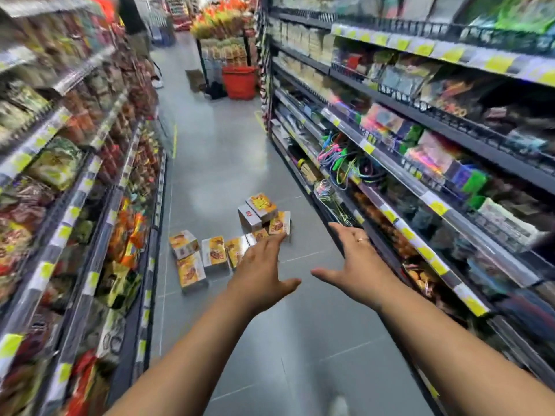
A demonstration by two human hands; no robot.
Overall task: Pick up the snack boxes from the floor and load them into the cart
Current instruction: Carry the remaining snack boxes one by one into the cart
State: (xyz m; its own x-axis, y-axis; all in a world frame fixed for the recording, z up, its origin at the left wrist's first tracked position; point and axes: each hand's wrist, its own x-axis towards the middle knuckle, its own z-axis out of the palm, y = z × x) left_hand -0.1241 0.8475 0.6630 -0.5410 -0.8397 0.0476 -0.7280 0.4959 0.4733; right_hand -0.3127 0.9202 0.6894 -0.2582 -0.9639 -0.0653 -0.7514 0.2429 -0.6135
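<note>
On my feed both arms are stretched forward down a shop aisle. The left hand (258,271) is spread flat, palm down, fingers straight and apart, thumb out to the side, holding nothing. The right hand (357,265) is much the same: fingers straight, thumb pointing in toward the left thumb, nothing in it (a ring (362,239) sits on one finger). The two thumbs are near each other but apart.

The boxes (214,255) lie on the grey floor (300,340) ahead of the hands. I make out two groups. A loose row lies flat nearer the left shelves (60,205), and a small pile sits farther on, with one box (261,207) resting tilted on top of others. The left fingertips cover the near edge of that pile in my view, and I cannot tell whether they touch it.

The right shelves (435,175) run close beside the right hand, with coloured cords (339,157) hanging from one level. Far down the aisle a red bucket (238,82) stands on the floor by a display stand (223,52).
</note>
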